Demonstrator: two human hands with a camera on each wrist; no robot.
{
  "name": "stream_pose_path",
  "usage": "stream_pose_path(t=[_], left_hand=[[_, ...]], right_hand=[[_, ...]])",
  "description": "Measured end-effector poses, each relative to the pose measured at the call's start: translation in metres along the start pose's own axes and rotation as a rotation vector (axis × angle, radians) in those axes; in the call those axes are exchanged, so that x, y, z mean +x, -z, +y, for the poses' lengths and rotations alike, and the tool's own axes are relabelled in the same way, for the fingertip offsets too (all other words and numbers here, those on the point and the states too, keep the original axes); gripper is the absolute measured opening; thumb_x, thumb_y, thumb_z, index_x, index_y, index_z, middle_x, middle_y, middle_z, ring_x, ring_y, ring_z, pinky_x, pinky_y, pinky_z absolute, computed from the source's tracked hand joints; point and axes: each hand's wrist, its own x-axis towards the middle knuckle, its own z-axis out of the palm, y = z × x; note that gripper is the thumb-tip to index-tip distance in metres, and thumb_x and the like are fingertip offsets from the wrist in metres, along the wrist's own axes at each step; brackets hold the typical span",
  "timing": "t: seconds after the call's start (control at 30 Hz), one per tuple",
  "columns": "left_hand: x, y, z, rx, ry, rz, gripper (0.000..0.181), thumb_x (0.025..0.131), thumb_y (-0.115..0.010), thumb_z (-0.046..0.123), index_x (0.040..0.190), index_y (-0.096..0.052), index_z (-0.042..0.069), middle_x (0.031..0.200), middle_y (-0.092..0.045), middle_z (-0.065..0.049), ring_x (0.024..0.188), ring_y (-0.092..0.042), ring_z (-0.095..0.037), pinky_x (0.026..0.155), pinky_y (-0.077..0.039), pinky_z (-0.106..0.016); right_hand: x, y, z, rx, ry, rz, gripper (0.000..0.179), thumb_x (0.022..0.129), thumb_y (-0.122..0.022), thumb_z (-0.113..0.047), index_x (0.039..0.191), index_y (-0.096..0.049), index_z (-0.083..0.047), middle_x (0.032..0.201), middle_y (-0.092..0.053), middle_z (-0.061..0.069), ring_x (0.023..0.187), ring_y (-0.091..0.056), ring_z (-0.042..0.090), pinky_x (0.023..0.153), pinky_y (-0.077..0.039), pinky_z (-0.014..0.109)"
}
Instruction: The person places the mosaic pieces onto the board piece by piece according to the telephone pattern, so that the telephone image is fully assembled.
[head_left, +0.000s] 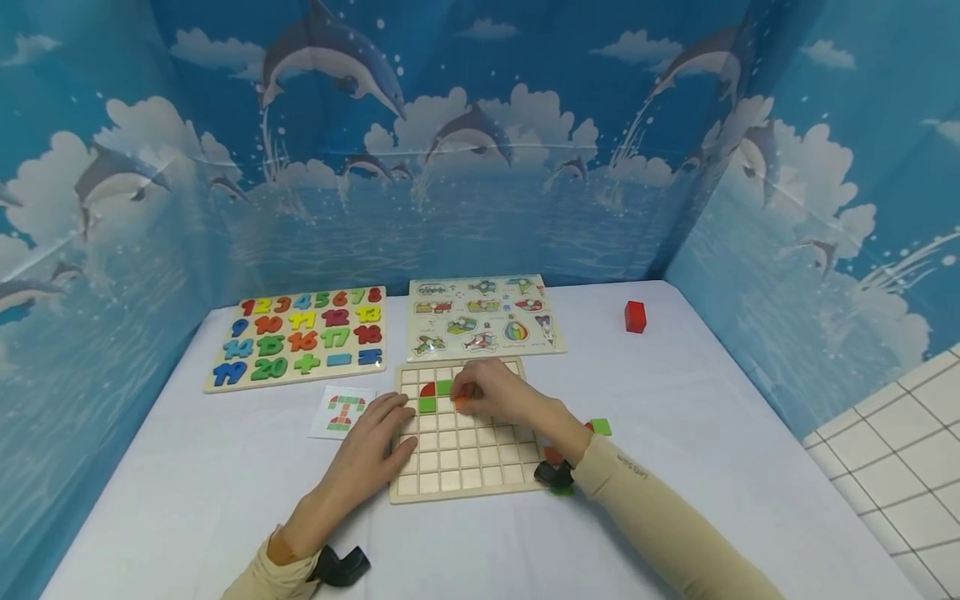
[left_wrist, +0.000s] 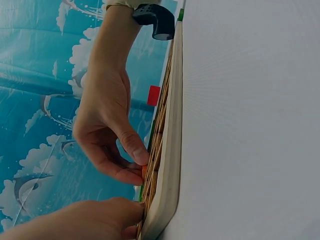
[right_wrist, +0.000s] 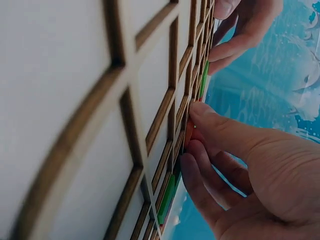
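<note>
A wooden grid board (head_left: 457, 482) lies flat on the white cloth. My right hand (head_left: 498, 393) is over its upper part and pinches an orange tile (head_left: 461, 403) between thumb and fingertips; the right wrist view shows the orange tile (right_wrist: 188, 132) at the grid. Left of it, a red quarter-round tile (head_left: 428, 389) and two green tiles (head_left: 444, 387) sit in cells. A red piece partly shows under the right fingers. My left hand (head_left: 367, 446) rests at the board's left edge, fingers relaxed, holding no piece. Beside it lies a pattern card (head_left: 330, 425) with a red, green and orange figure.
Behind stand a number puzzle (head_left: 296, 337) and a picture puzzle (head_left: 483, 317). A red block (head_left: 635, 317) stands at the back right. Loose tiles, one of them green (head_left: 601, 427), lie right of the board, partly hidden by my right forearm. A dolphin-print curtain (head_left: 465, 225) surrounds the table.
</note>
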Motion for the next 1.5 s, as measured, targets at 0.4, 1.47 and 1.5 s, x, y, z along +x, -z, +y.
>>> stream_pose_path(t=[0.4,1.47,1.5], left_hand=[[-0.002,-0.002,0.002,-0.003,-0.004,0.007,0.037,0.093,-0.08,0.017,0.126,-0.069,0.003,0.146,-0.061,-0.02,0.143,-0.051,-0.038,0.118,-0.044,-0.058],[-0.004,-0.002,0.001,0.029,-0.022,0.035,0.037,0.092,-0.081,0.017,0.125,-0.07,0.004,0.144,-0.063,-0.018,0.142,-0.053,-0.038,0.117,-0.046,-0.058],[-0.004,-0.001,0.001,0.03,-0.019,0.034,0.037,0.092,-0.081,0.017,0.125,-0.07,0.004,0.145,-0.063,-0.018,0.142,-0.053,-0.038,0.117,-0.045,-0.058]], right_hand=[[-0.008,-0.002,-0.007,0.047,-0.036,0.02,0.012,0.09,-0.083,-0.005,0.101,-0.08,-0.01,0.101,-0.075,0.001,0.092,-0.069,0.012,0.083,-0.059,0.025],[-0.13,0.048,0.046,0.036,-0.438,0.129,0.031,0.085,-0.09,-0.027,0.112,-0.079,-0.017,0.096,-0.071,-0.005,0.091,-0.063,0.014,0.082,-0.06,0.029],[-0.132,0.048,0.047,0.03,-0.443,0.123,0.032,0.084,-0.091,-0.03,0.111,-0.079,-0.017,0.094,-0.069,-0.006,0.089,-0.062,0.014,0.08,-0.059,0.026]])
